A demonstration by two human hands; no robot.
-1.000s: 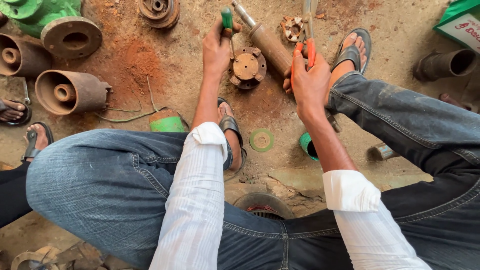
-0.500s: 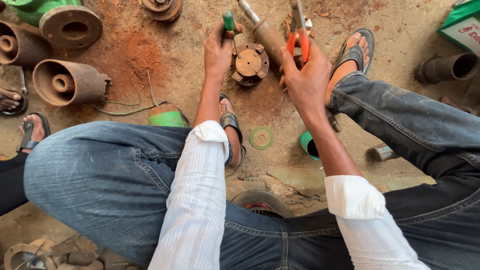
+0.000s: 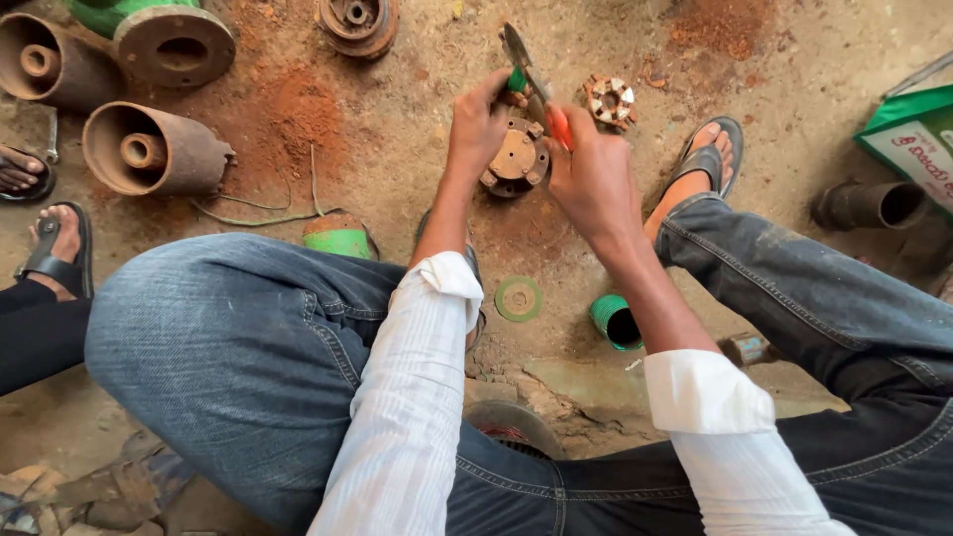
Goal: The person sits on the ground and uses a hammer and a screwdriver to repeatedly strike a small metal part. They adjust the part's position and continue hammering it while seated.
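My left hand (image 3: 476,129) grips a short green-handled tool (image 3: 516,80) and rests against the top left of a rusty round slotted metal part (image 3: 516,159) lying on the dirt floor. Closed around red-handled pliers (image 3: 559,125), my right hand (image 3: 594,179) sits just right of that part. The pliers' metal jaws (image 3: 515,46) point up and left past the green handle. Both hands meet over the part. What the jaws grip is hidden.
Rusty cylindrical housings (image 3: 149,149) and a green flanged piece (image 3: 171,42) lie at upper left. A toothed ring (image 3: 609,99), green washer (image 3: 519,298), green cap (image 3: 617,324), dark pipe (image 3: 874,204) and green bag (image 3: 913,139) surround me. Another person's sandalled foot (image 3: 55,248) is at left.
My right hand has swung the pliers down and left from upright until the jaws cross over the round part beside my left hand. The metal shaft seen earlier is out of sight.
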